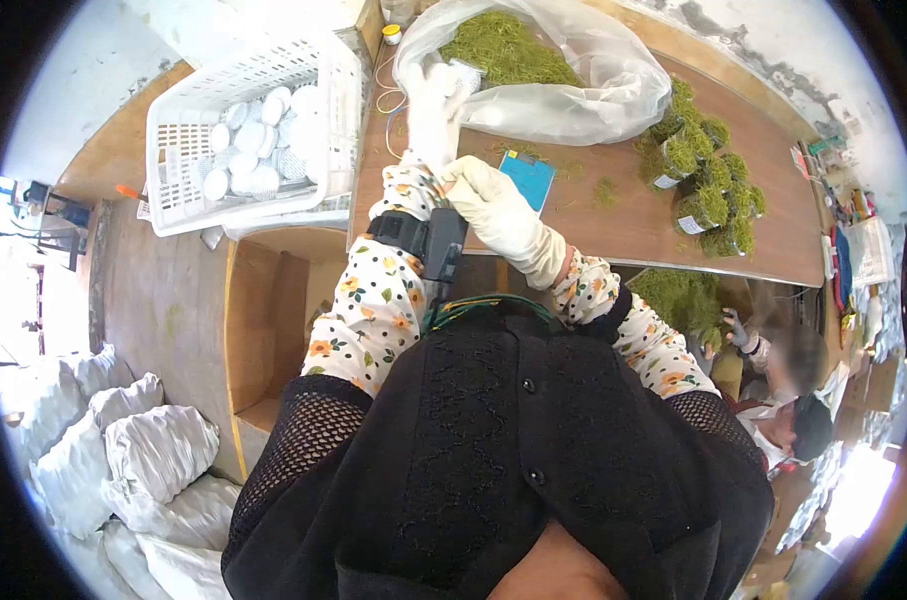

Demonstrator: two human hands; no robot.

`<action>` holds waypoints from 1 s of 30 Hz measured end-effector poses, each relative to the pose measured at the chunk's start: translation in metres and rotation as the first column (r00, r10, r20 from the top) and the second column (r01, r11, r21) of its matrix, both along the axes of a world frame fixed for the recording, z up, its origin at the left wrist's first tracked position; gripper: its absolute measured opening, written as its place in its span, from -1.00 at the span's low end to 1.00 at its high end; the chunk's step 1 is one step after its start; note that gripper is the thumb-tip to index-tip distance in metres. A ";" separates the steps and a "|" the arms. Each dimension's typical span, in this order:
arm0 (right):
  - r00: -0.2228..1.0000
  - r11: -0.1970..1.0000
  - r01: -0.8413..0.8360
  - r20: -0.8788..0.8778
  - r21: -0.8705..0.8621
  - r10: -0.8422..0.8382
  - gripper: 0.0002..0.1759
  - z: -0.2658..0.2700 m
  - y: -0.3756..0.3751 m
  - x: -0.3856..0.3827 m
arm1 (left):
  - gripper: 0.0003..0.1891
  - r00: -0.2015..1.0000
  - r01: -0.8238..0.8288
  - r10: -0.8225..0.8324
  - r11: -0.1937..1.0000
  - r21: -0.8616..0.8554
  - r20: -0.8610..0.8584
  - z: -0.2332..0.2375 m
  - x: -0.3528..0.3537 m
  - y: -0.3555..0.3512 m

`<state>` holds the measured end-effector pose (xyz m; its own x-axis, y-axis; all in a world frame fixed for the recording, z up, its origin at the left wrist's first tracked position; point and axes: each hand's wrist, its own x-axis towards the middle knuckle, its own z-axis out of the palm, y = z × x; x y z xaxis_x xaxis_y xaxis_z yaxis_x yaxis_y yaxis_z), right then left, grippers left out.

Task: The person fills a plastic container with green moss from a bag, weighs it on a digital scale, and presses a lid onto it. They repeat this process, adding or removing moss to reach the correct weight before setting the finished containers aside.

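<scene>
My left hand (434, 112), in a pale glove, reaches to the near left rim of a clear plastic bag (613, 100) of green, needle-like plant material (513, 48). Its fingers are round a small clear cup (465, 76), partly hidden and washed out by glare. My right hand (498, 210), gloved too, is closed beside my left wrist, fingertips near the floral sleeve (398, 190); anything between them is hidden. A blue card-like item (526, 180) lies on the table right of my hands. Several clear cups filled with green material (701, 211) stand farther right.
A white plastic basket (163, 150) of white-lidded round containers (258, 150) stands left of the brown table (593, 225). An open cardboard box (263, 310) is below it. White sacks (158, 455) lie lower left. Another person (773, 385) works at lower right beside green material (678, 300).
</scene>
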<state>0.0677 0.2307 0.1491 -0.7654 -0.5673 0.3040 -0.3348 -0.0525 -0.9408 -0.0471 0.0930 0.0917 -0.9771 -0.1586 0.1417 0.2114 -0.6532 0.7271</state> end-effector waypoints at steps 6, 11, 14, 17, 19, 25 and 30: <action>0.982 0.988 -0.037 -0.175 0.153 0.064 -0.82 -0.006 0.012 -0.012 | -0.45 0.987 0.138 -0.079 0.858 0.495 -0.138 0.075 0.040 0.015; 0.958 0.992 -0.124 -0.257 0.034 0.129 -0.81 -0.009 0.007 -0.004 | -0.54 0.974 -0.011 0.132 0.835 0.550 -0.182 0.076 0.042 0.013; 0.946 0.976 -0.197 0.243 -0.092 0.214 -0.83 -0.010 0.008 -0.003 | -0.55 0.947 0.315 -0.169 0.666 0.676 -0.274 0.065 0.037 -0.003; 0.999 0.996 -0.034 -0.026 0.083 0.036 -0.83 -0.016 0.002 -0.013 | -0.55 0.997 0.073 -0.068 0.760 0.646 -0.033 0.078 0.050 0.009; 0.874 0.933 0.184 -0.485 0.309 -0.012 -0.80 -0.006 0.000 -0.028 | -0.53 0.997 0.071 -0.058 0.770 0.634 -0.041 0.065 0.050 -0.003; 0.886 0.910 0.393 -0.319 0.134 -0.336 -0.78 0.000 -0.039 -0.018 | -0.49 0.934 0.134 0.120 0.755 0.641 -0.337 0.079 0.060 -0.019; 0.837 0.866 0.494 -0.225 -0.078 -0.498 -0.79 -0.002 -0.072 -0.033 | -0.40 0.846 0.457 0.006 0.508 0.730 -0.534 0.089 0.062 -0.041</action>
<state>0.0351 0.1591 0.1475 -0.8503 -0.1240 0.5115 -0.5259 0.1648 -0.8344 0.0144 0.0521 0.1803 -0.8597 -0.2086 0.4662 0.0807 -0.9568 -0.2793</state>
